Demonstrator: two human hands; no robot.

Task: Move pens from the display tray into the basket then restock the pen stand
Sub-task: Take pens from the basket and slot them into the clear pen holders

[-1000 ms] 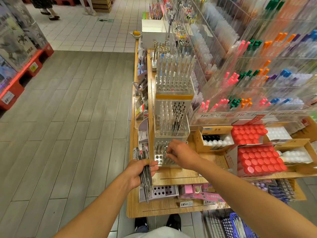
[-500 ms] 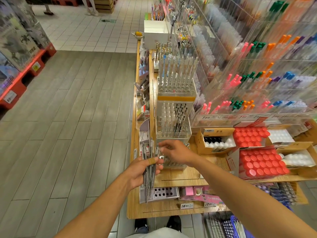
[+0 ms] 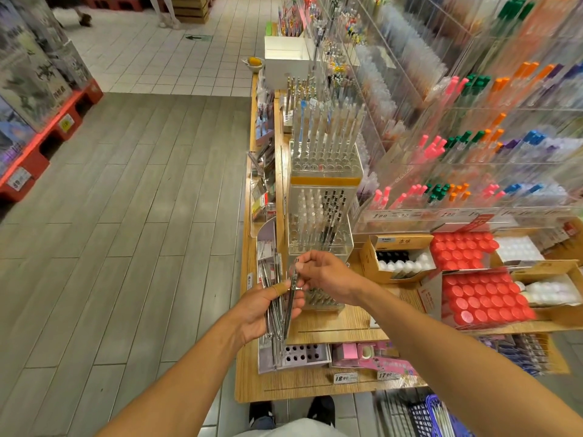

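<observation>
Head view: left hand (image 3: 262, 307) grips pens (image 3: 275, 305) over tabletop's (image 3: 315, 383) front-left corner; right hand (image 3: 328, 275) pinches one pen (image 3: 291, 298), seemingly touching the bundle. Basket (image 3: 432, 417) bottom right.

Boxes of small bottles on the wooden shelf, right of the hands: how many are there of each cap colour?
Red-cap boxes: 2
White-cap boxes: 2
Mixed black-and-white-cap box: 1
Total: 5
</observation>
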